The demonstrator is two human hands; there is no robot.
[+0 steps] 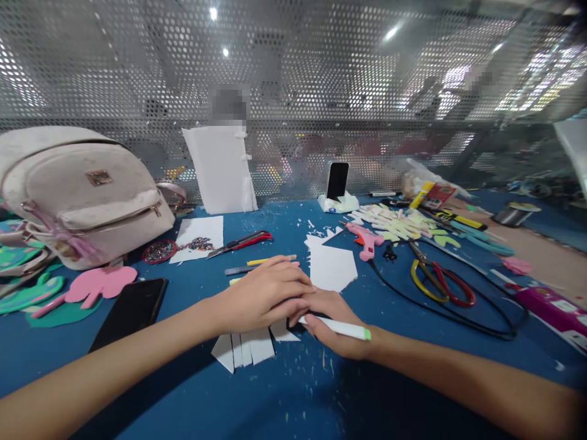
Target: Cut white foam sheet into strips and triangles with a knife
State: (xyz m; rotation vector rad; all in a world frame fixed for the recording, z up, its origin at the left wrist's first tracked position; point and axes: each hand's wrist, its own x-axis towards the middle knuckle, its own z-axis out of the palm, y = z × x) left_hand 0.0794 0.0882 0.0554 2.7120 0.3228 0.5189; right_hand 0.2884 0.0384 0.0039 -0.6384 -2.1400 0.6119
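Both hands meet over the blue table, in the middle of the view. My right hand is closed around a white marker with a green end, which points toward my right wrist. The marker's other end is hidden by fingers. My left hand lies across the right hand's fingertips, its fingers stretched out and close together. Cut white paper pieces lie below the left hand. Just beyond the hands is a larger sheet of white paper, with a yellow pencil-like stick to its left.
A red utility knife, pink glue gun with a black cord and red-and-yellow-handled pliers lie around. At left are a dark phone and pale backpack. Another phone stands upright before a perforated metal screen.
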